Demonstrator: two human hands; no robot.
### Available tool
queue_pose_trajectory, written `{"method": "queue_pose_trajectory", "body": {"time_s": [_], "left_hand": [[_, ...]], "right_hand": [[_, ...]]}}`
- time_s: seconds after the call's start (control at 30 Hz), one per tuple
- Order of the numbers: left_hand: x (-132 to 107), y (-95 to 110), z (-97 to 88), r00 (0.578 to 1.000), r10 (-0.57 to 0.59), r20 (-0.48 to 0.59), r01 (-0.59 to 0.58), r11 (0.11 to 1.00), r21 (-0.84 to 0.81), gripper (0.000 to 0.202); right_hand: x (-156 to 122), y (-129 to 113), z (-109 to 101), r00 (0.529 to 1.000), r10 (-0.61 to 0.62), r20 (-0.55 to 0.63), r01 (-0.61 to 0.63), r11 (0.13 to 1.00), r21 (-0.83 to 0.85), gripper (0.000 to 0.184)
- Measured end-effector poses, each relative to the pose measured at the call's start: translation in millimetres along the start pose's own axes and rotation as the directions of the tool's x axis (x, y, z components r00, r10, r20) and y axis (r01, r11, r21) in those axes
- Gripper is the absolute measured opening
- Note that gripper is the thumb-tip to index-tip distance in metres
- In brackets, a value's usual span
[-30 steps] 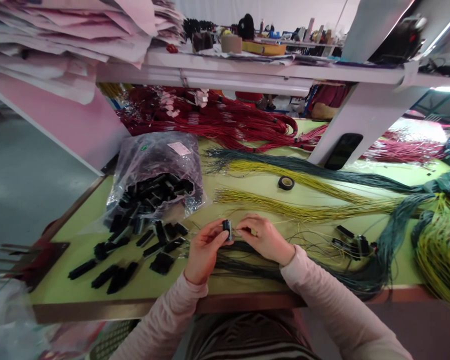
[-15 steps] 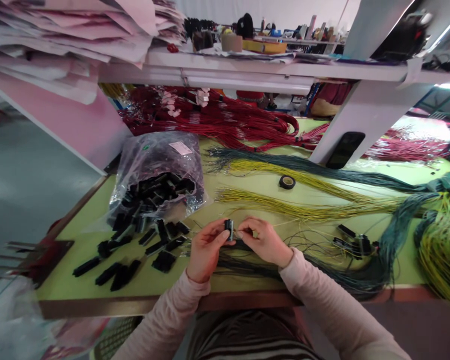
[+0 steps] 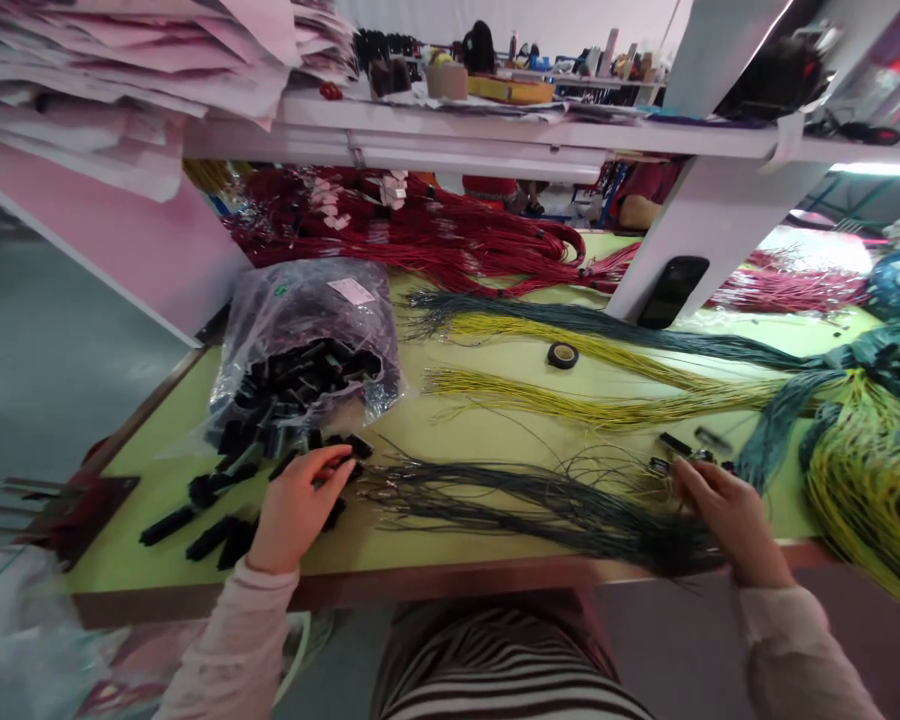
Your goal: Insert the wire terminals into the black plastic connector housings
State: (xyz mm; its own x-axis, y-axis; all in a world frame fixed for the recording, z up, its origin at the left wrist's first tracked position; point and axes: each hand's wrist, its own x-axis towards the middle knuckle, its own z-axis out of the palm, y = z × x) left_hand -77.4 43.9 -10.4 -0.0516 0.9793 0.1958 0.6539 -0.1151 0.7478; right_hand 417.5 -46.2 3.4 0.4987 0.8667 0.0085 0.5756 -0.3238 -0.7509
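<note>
At the near edge of the loose pile on the left, my left hand (image 3: pixel 300 508) has thumb and forefinger curled together on a small black connector housing (image 3: pixel 359 447). Its other fingers are bent and partly hidden. Far to the right, my right hand (image 3: pixel 731 515) reaches over a small group of black connector housings (image 3: pixel 673 444) with thin wires around them. Its fingers look loosely apart and nothing shows between them, though they are slightly blurred. A smeared connector housing (image 3: pixel 712 438) lies just beyond the fingers. Dark green wires (image 3: pixel 510 490) run between the two hands.
A clear plastic bag (image 3: pixel 307 300) of black housings stands at the left. Yellow wires (image 3: pixel 570 398), a tape roll (image 3: pixel 562 355) and red wire bundles (image 3: pixel 435 235) lie behind. A phone (image 3: pixel 673 292) rests against the post. Wire coils (image 3: pixel 862 450) hang off the right edge.
My hands were together at the middle with a black connector and a wire. They have parted: the left to the loose housings, the right to the group on the right, where the connector is out of the fingers.
</note>
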Motion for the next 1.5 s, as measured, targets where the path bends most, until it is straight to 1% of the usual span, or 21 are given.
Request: {"method": "queue_pose_trajectory", "body": {"time_s": [0.07, 0.13, 0.17, 0.23, 0.27, 0.33, 0.37, 0.4, 0.47, 0.53, 0.6, 0.67, 0.77, 0.83, 0.9, 1.0, 1.07, 1.13, 1.23, 1.37, 1.5], "left_hand": [[-3.5, -10.4, -1.9, 0.985, 0.169, 0.044, -0.174, 0.973, 0.151, 0.027], [-5.9, -17.6, -0.5, 0.956, 0.283, 0.081, -0.294, 0.929, 0.226, 0.026], [-6.4, -20.5, 0.4, 0.946, 0.313, 0.086, -0.325, 0.910, 0.256, 0.026], [-5.6, -25.9, 2.1, 0.939, 0.335, 0.084, -0.344, 0.885, 0.315, 0.028], [-4.5, -28.2, 2.7, 0.939, 0.334, 0.082, -0.342, 0.877, 0.339, 0.029], [-1.9, -31.7, 3.5, 0.944, 0.321, 0.081, -0.328, 0.871, 0.367, 0.030], [-0.8, -32.7, 3.6, 0.946, 0.313, 0.081, -0.320, 0.872, 0.372, 0.030], [0.2, -33.4, 3.5, 0.949, 0.306, 0.081, -0.314, 0.874, 0.372, 0.030], [1.3, -34.2, 2.0, 0.952, 0.295, 0.083, -0.305, 0.880, 0.364, 0.027], [1.2, -34.8, -1.6, 0.956, 0.280, 0.088, -0.293, 0.889, 0.352, 0.024], [-0.1, -34.5, -6.8, 0.962, 0.264, 0.065, -0.270, 0.903, 0.335, 0.022], [-2.2, -30.7, -12.0, 0.966, 0.257, -0.001, -0.245, 0.922, 0.301, 0.022], [-4.4, -14.1, -14.4, 0.974, 0.180, -0.140, -0.153, 0.971, 0.184, 0.025], [-4.0, 4.2, -9.5, 0.986, 0.028, -0.164, -0.026, 1.000, 0.011, 0.029], [-2.0, 25.4, 0.7, 0.990, -0.113, -0.079, 0.090, 0.965, -0.248, 0.034], [3.1, 55.1, 21.2, 0.981, -0.160, 0.108, 0.192, 0.747, -0.637, 0.037], [6.5, 71.1, 33.7, 0.964, -0.151, 0.220, 0.266, 0.580, -0.770, 0.035], [9.0, 84.1, 43.0, 0.942, -0.136, 0.307, 0.334, 0.471, -0.816, 0.031], [11.0, 98.0, 52.2, 0.923, -0.099, 0.373, 0.379, 0.405, -0.832, 0.026], [12.3, 102.7, 63.0, 0.932, -0.048, 0.360, 0.351, 0.381, -0.855, 0.031], [12.0, 92.9, 74.3, 0.938, -0.074, 0.338, 0.343, 0.312, -0.886, 0.034]], "right_hand": [[-4.8, 14.4, -20.1, 0.984, 0.085, 0.160, -0.058, 0.984, -0.168, 0.053], [-14.4, 4.7, -26.9, 0.979, 0.090, 0.181, -0.035, 0.958, -0.283, 0.058], [-19.8, -9.1, -23.6, 0.987, 0.038, 0.155, 0.013, 0.950, -0.313, 0.057], [-27.9, -48.6, -1.8, 0.975, -0.183, 0.124, 0.214, 0.927, -0.310, 0.048], [-29.1, -70.9, 16.2, 0.928, -0.344, 0.144, 0.370, 0.893, -0.256, 0.041], [-23.8, -111.8, 61.6, 0.735, -0.608, 0.301, 0.661, 0.742, -0.115, 0.027], [-17.9, -128.0, 86.2, 0.645, -0.659, 0.387, 0.738, 0.668, -0.094, 0.023], [-10.7, -140.5, 110.0, 0.616, -0.649, 0.447, 0.764, 0.630, -0.137, 0.019], [3.6, -155.5, 150.5, 0.658, -0.580, 0.480, 0.734, 0.635, -0.241, 0.012], [13.2, -160.9, 177.0, 0.667, -0.557, 0.495, 0.724, 0.641, -0.254, 0.012], [15.3, -162.2, 188.7, 0.632, -0.574, 0.520, 0.747, 0.631, -0.211, 0.018], [11.1, -162.5, 190.5, 0.585, -0.610, 0.536, 0.770, 0.626, -0.128, 0.020], [0.3, -163.6, 187.7, 0.534, -0.687, 0.493, 0.729, 0.669, 0.143, 0.018], [-5.5, -164.2, 186.4, 0.559, -0.701, 0.443, 0.628, 0.706, 0.326, 0.017], [-9.5, -165.1, 184.5, 0.606, -0.676, 0.420, 0.525, 0.736, 0.427, 0.017], [-13.9, -168.1, 177.5, 0.658, -0.643, 0.391, 0.422, 0.746, 0.515, 0.017], [-16.4, -171.2, 170.0, 0.683, -0.634, 0.363, 0.379, 0.733, 0.565, 0.017], [-18.1, -174.5, 161.6, 0.699, -0.629, 0.340, 0.345, 0.713, 0.610, 0.018], [-18.8, -178.2, 151.2, 0.720, -0.603, 0.343, 0.262, 0.695, 0.670, 0.019], [-18.1, -179.5, 148.7, 0.731, -0.546, 0.409, 0.126, 0.697, 0.706, 0.024], [-19.3, -178.6, 156.5, 0.725, -0.519, 0.453, 0.034, 0.684, 0.729, 0.023]]}}
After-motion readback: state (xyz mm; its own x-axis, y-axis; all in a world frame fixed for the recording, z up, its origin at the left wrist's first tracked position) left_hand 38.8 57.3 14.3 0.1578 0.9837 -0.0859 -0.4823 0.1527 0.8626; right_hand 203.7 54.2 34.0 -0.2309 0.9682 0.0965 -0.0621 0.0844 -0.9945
